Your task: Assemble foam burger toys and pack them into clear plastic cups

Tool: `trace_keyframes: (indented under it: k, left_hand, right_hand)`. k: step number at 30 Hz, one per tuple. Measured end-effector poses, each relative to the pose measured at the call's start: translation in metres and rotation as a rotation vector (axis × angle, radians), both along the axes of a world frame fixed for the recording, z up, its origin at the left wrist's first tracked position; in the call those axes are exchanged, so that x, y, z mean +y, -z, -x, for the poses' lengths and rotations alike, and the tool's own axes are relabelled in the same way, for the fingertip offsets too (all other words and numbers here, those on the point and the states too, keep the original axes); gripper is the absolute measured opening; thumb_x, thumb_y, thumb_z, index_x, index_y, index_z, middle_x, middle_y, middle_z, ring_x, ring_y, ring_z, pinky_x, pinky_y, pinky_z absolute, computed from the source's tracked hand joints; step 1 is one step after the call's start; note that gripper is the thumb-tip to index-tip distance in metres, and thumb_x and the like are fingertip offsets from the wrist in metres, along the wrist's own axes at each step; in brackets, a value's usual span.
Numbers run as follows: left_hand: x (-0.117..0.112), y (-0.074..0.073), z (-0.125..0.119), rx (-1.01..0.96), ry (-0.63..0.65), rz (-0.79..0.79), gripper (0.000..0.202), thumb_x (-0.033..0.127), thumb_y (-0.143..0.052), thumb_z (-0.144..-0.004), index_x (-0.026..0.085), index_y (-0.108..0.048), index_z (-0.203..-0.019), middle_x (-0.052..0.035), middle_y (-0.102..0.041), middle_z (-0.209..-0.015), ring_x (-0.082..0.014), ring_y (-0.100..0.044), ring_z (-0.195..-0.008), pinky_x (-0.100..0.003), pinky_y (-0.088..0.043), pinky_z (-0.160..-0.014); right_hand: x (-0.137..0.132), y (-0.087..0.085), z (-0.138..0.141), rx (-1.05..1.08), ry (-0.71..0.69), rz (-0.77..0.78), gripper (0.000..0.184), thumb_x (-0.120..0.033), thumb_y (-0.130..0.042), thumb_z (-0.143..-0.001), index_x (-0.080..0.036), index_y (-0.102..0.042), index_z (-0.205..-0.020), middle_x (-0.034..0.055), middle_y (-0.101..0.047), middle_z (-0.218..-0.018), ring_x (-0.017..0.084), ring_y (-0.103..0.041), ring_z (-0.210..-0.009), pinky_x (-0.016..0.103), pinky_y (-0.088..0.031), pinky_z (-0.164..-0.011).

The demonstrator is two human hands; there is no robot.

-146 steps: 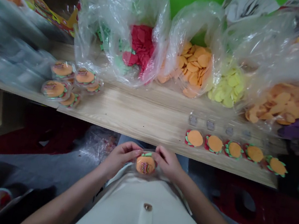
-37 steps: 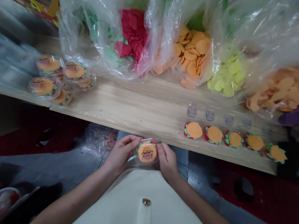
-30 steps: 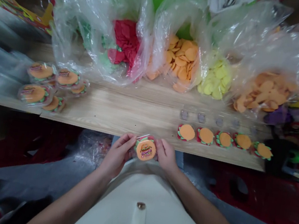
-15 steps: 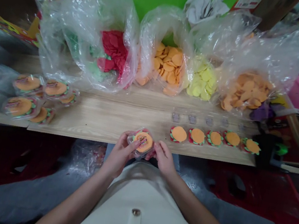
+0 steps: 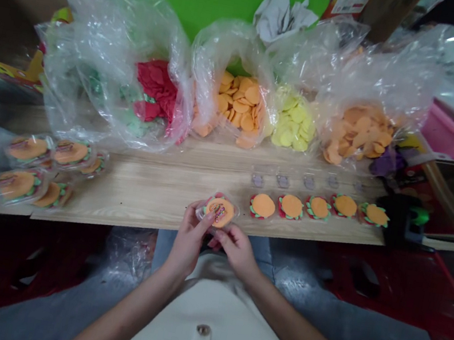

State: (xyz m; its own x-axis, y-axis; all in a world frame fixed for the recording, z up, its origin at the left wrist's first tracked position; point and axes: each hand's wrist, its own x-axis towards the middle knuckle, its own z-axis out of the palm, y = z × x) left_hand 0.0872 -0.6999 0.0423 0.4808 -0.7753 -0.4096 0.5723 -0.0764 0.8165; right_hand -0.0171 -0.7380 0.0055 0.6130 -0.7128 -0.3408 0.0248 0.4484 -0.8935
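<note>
Just over the table's front edge, a clear plastic case [image 5: 232,209] with a toy burger [image 5: 222,211] inside is held in both hands. A small printed picture shows on its orange top. My left hand [image 5: 190,239] grips the case from the left, thumb lying over its top. The fingers of my right hand [image 5: 237,250] are closed on its lower right edge. To the right stands a row of open clear cases, each with a burger of orange, green and red layers [image 5: 263,206]. Several closed burger cases [image 5: 17,185] are stacked at the left.
Along the back of the wooden table [image 5: 154,187] stand clear bags of red pieces [image 5: 157,91], orange rounds [image 5: 240,102], yellow pieces [image 5: 294,124] and light orange pieces [image 5: 359,133]. A pink bin [image 5: 451,132] and a black tool-like object [image 5: 405,220] are at right.
My right hand has shifted from the case's right side to its lower edge. The case is slightly higher over the table edge. The whole view has tilted a little.
</note>
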Motion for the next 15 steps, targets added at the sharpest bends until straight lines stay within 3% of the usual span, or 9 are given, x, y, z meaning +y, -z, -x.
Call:
trace_keyframes:
  k: [7,11,13,15]
  left_hand:
    - [-0.007,-0.01,0.01,-0.008,0.117,0.034,0.032,0.03,-0.058,-0.078,0.028,-0.047,-0.107,0.0003,-0.054,-0.099,-0.0104,-0.053,-0.073,-0.017,-0.044,-0.052]
    - [-0.02,-0.015,0.015,0.074,0.189,0.034,0.03,0.03,-0.059,-0.078,0.029,-0.046,-0.105,0.0032,-0.054,-0.084,-0.008,-0.051,-0.056,-0.018,-0.042,-0.044]
    - [-0.029,-0.018,0.016,0.134,0.195,0.044,0.028,0.03,-0.059,-0.078,0.028,-0.047,-0.103,0.0032,-0.056,-0.082,-0.0082,-0.052,-0.055,-0.019,-0.042,-0.044]
    - [-0.039,-0.02,0.014,0.228,0.19,0.041,0.025,0.031,-0.058,-0.078,0.026,-0.05,-0.101,0.0011,-0.059,-0.09,-0.0106,-0.058,-0.065,-0.022,-0.048,-0.052]
  right_hand:
    - [-0.011,0.0,0.012,-0.14,0.005,-0.006,0.025,-0.04,-0.061,-0.074,-0.019,-0.06,-0.087,0.0012,-0.067,-0.074,0.014,-0.062,-0.067,0.028,-0.05,-0.062]
    - [-0.016,-0.004,0.014,-0.139,0.036,0.026,0.025,-0.042,-0.059,-0.075,-0.02,-0.059,-0.086,0.0001,-0.065,-0.073,0.014,-0.06,-0.064,0.027,-0.05,-0.06]
    - [-0.025,-0.009,0.018,-0.104,-0.04,0.103,0.025,-0.042,-0.054,-0.079,-0.02,-0.06,-0.089,0.0005,-0.064,-0.074,0.014,-0.06,-0.066,0.027,-0.05,-0.061]
    - [-0.043,-0.017,0.037,0.051,-0.117,0.315,0.023,-0.04,-0.051,-0.08,-0.021,-0.061,-0.088,0.0009,-0.065,-0.076,0.014,-0.06,-0.069,0.028,-0.049,-0.064]
